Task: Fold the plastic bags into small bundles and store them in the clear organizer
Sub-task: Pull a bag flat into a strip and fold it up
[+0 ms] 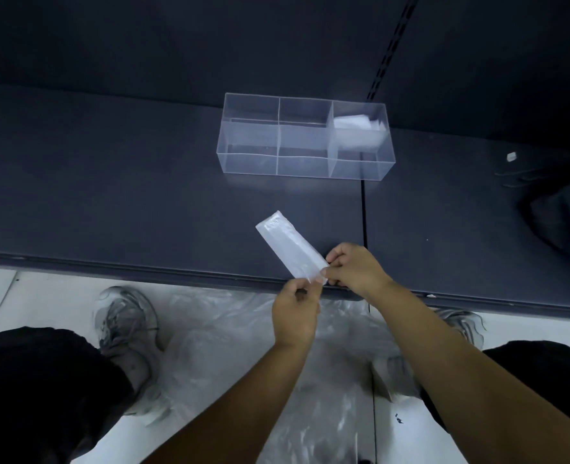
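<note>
pinching the near end of a plastic bag (287,244) folded to a narrow strip on the bench (143,195), the left hand (295,309) and right hand (354,266) appear early in the task: the clear organizer (250,162) holds bundles (354,123) in only its far right compartment, and loose bags (226,316) wait on the floor.

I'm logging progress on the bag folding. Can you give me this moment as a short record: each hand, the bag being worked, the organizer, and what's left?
left hand: pinches the near end of the folded bag strip
right hand: pinches the same end
folded bag strip: long, flat, slanting away to the left over the dark shelf
clear organizer: on the shelf, farther back
stored plastic: white, folded, in the organizer's right-end section; count unclear
loose bags: on the floor between the shoes
</note>
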